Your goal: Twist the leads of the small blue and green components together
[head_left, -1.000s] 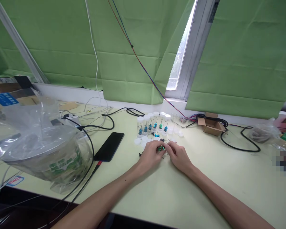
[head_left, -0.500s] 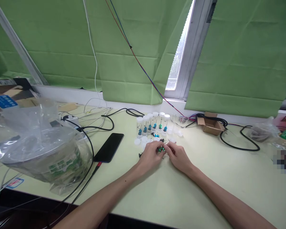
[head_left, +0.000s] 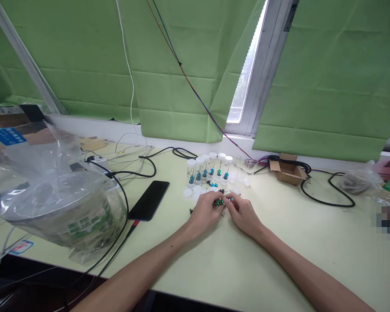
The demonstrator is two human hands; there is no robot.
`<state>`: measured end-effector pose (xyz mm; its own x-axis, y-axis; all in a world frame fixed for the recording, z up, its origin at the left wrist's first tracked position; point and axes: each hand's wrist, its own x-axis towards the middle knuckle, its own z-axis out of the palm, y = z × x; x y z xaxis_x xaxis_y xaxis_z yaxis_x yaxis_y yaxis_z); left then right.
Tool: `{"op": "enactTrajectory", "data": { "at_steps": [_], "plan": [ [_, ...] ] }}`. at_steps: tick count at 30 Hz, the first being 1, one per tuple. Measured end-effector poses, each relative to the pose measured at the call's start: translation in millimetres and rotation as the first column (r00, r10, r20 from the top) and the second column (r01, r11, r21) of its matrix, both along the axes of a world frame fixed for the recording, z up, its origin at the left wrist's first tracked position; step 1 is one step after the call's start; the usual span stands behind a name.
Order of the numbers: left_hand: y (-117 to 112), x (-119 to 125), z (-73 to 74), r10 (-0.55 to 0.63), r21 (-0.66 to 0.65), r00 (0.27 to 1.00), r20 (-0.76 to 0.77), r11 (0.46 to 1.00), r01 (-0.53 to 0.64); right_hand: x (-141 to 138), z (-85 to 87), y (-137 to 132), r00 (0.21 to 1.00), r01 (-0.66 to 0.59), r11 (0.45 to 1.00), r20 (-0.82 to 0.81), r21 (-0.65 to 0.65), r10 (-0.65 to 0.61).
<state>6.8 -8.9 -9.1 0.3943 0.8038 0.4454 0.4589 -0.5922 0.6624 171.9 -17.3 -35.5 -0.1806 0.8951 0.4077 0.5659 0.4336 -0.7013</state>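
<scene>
Close together at the middle of the table, my left hand (head_left: 205, 213) and my right hand (head_left: 245, 213) meet at the fingertips. A small green metallic part (head_left: 219, 202) is pinched in the left fingers. My right thumb and fingers are closed right beside it; what they grip is too small to make out. Just beyond stands a row of clear capped tubes (head_left: 199, 171), holding blue or green parts on thin stems. White caps (head_left: 188, 193) and a loose blue part (head_left: 214, 185) lie between tubes and hands. A small black piece (head_left: 191, 211) is left of my left hand.
To the left are a black phone (head_left: 149, 200), a black cable (head_left: 127, 203) and a large plastic-wrapped tub (head_left: 87, 221). An open cardboard box (head_left: 289, 175) with black cable sits at the back right. A clear plastic bag (head_left: 360, 177) lies farther right.
The view has shifted very slightly. Both hands stay together around the green part, with only small finger movement.
</scene>
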Motion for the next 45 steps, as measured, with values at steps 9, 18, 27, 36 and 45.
{"op": "enactTrajectory", "data": {
  "at_steps": [9,18,27,36,45],
  "plan": [
    [1.0,0.3,-0.9,-0.004,0.0,1.0,-0.004,1.0,0.004,-0.7,5.6,-4.3,0.997,-0.057,0.998,-0.045,-0.032,0.055],
    [-1.5,0.1,0.3,-0.034,-0.015,0.999,0.026,0.999,0.034,0.0,0.9,1.1,1.0,-0.008,1.0,-0.02,-0.008,0.008],
    [0.2,0.0,-0.9,-0.027,-0.013,1.0,0.009,1.0,0.027,0.4,-1.3,2.7,0.999,0.028,0.999,0.025,0.038,-0.029],
    [0.6,-0.3,0.1,0.015,0.007,0.999,0.029,1.0,-0.015,0.2,3.7,-3.7,0.999,-0.049,0.998,-0.014,-0.026,0.048],
    [-0.6,-0.1,0.3,-0.02,-0.01,1.0,0.009,1.0,0.02,1.9,1.4,-0.1,1.0,-0.013,0.999,0.023,0.044,0.012]
  ]
}}
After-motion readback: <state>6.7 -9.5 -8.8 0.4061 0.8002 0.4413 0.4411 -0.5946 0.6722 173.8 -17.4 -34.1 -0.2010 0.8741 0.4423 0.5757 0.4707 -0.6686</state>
